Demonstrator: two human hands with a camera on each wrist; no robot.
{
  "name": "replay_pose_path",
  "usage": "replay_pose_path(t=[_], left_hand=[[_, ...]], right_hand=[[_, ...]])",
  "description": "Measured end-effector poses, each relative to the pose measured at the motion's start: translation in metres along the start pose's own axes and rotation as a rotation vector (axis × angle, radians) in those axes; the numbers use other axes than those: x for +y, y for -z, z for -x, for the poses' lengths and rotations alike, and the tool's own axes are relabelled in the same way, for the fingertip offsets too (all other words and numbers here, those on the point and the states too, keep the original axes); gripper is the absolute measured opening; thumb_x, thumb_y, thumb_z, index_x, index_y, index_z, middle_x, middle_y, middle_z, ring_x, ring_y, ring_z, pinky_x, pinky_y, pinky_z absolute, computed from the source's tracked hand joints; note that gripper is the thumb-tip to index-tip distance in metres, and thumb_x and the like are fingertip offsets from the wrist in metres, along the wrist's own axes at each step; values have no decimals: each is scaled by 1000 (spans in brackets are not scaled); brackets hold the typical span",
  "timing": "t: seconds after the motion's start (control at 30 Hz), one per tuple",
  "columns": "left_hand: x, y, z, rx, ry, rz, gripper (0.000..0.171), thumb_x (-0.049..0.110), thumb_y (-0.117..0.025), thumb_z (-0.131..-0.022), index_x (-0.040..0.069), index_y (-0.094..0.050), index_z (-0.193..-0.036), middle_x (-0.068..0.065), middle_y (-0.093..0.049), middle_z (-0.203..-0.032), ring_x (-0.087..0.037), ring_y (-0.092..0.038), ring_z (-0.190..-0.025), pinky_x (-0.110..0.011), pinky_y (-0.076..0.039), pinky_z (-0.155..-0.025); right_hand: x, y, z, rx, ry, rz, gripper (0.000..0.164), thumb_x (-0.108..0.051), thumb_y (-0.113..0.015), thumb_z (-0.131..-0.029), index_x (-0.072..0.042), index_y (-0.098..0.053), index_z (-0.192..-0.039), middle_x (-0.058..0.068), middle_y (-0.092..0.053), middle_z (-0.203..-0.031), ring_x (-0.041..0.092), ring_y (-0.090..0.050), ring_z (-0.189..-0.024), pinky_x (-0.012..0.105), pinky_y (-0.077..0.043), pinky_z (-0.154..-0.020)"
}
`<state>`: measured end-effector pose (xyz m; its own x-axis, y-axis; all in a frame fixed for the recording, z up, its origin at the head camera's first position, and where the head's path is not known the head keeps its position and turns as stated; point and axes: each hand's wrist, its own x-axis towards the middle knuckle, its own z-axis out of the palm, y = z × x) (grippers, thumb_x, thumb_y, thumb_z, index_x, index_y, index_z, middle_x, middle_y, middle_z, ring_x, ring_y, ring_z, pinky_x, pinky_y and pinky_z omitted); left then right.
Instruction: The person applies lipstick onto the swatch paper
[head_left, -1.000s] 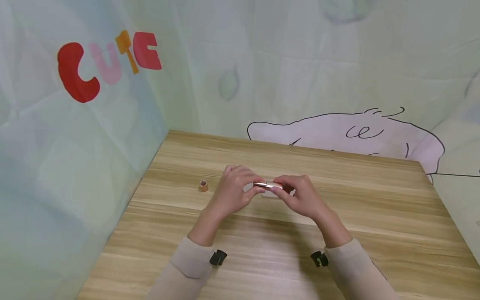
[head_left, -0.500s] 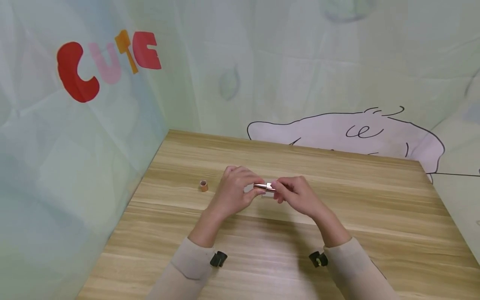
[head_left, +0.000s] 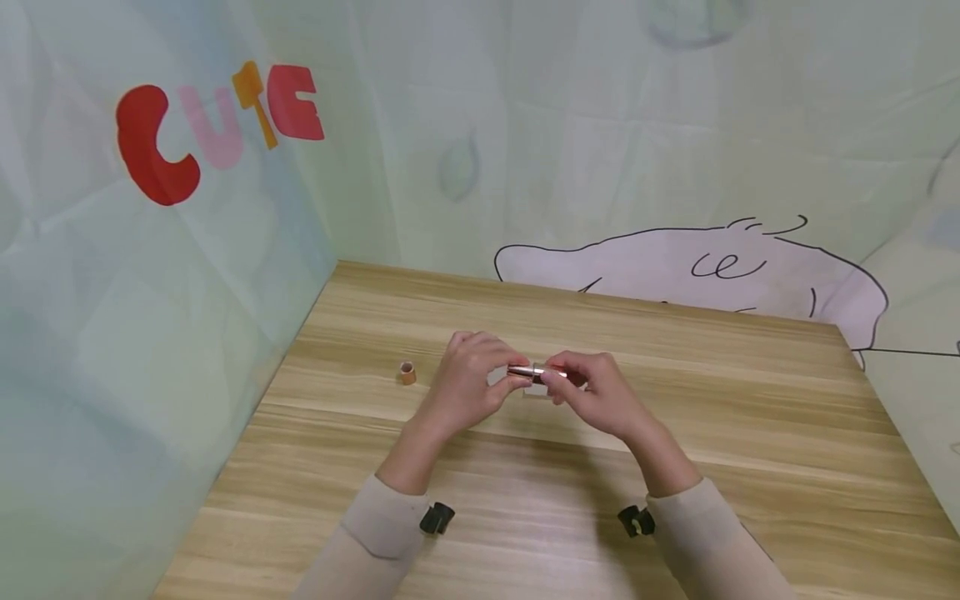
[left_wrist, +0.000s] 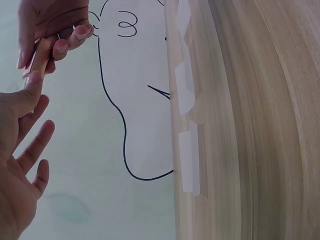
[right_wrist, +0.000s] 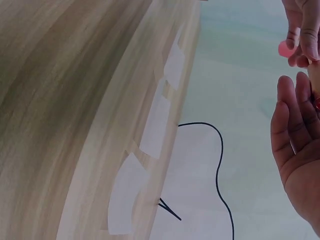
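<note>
Between the two hands is a shiny rose-gold lipstick tube (head_left: pixel 519 370), lying sideways above the table. My left hand (head_left: pixel 461 383) pinches its left end between thumb and fingertips. At the other end, the thumb and fingers of my right hand (head_left: pixel 600 396) grip the tube and cover much of it. A bit of red (right_wrist: pixel 318 103) shows by the right fingers in the right wrist view. From the left wrist, the tube (left_wrist: pixel 40 57) appears tilted between both hands. The small copper-coloured cap (head_left: pixel 407 373) stands on the table left of the left hand, its hollow end up.
A pale flat piece (head_left: pixel 536 391) lies on the wood-grain table (head_left: pixel 675 400) beneath the tube, partly hidden by the hands. Printed cloth walls (head_left: pixel 420 167) rise behind the table and at its left. White strips (left_wrist: pixel 189 160) run along the table's back edge.
The right thumb and fingers slid left over the tube, then shifted back right, turning about it. The left hand keeps its pinch in place. The cap has not moved.
</note>
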<state>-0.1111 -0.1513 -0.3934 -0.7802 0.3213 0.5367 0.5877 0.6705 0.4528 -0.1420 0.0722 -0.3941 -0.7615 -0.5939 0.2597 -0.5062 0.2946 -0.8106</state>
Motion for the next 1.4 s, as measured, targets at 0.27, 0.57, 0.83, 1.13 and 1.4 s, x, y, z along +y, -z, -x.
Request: replay_pose_path(t=[0.27, 0.57, 0.83, 1.13, 1.4], left_hand=[[1, 0, 0, -1, 0, -5, 17, 27, -83, -85, 16, -79, -96, 4, -77, -95, -14, -66, -96, -40, -42, -94], [0, 0, 2, 1, 14, 8, 17, 27, -83, -85, 15, -78, -96, 4, -76, -93, -14, -65, -95, -40, -42, -93], [2, 0, 3, 16, -1, 23, 16, 25, -84, -83, 14, -78, -93, 5, -75, -88, -13, -64, -90, -40, -42, -90], [0, 0, 3, 17, -6, 29, 16, 23, -86, -82, 15, -79, -94, 6, -75, -87, -13, -64, -90, -41, -42, -92], [0, -1, 3, 49, -28, 34, 19, 23, -87, -80, 14, -79, -94, 6, -74, -86, -13, -63, -89, -41, -42, -91]], right_hand=[[1, -1, 1, 35, 30, 16, 11, -6, -73, -93, -5, -70, -104, 2, -70, -82, 12, -63, -63, 27, -53, -57], [0, 0, 2, 46, 58, 54, 9, -8, -74, -92, -6, -73, -101, -2, -69, -79, 11, -59, -62, 26, -48, -54], [-2, 1, 2, 3, -15, 32, 9, -11, -66, -98, -6, -74, -96, 0, -69, -76, 12, -64, -63, 29, -50, -53], [-4, 1, 1, -5, -56, 61, 26, -17, -58, -104, -11, -70, -81, -5, -64, -67, 9, -50, -55, 25, -39, -52], [-8, -1, -1, 0, -126, 42, 34, -22, -54, -106, -12, -69, -78, -4, -63, -65, 16, -55, -60, 27, -41, -53]])
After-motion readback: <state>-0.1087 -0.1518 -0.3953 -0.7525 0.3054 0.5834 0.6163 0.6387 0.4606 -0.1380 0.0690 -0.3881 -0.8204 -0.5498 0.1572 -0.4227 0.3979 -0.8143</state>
